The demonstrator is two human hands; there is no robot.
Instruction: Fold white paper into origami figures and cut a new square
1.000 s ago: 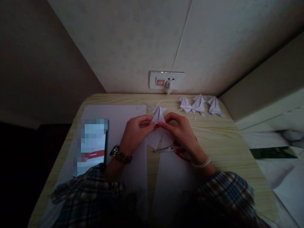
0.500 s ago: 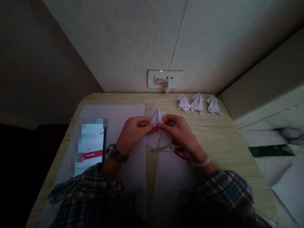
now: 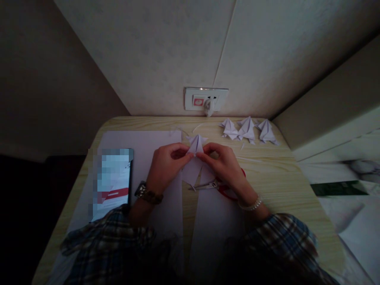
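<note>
Between my two hands is a white origami frog (image 3: 196,144), its pointed tip toward the wall. My left hand (image 3: 168,160) pinches its lower left part with thumb and fingers. On the other side my right hand (image 3: 222,161) grips the lower right part the same way. The thumbs nearly meet at the frog's near edge, and the fingers behind are mostly hidden. Red-handled scissors (image 3: 214,185) lie slightly open beneath my right wrist, their handles partly covered. White paper sheets (image 3: 166,213) are under and around my hands.
Three finished-looking paper frogs (image 3: 247,129) stand in a row at the back right. A phone (image 3: 115,184) with a lit screen lies at left. Thin paper strips (image 3: 249,159) are scattered on the wooden table (image 3: 285,198). A wall socket (image 3: 206,99) holds a plug.
My left hand and wrist have turned slightly, and my fingers have shifted a little on the frog's lower edge. Both hands still hold it in the same place.
</note>
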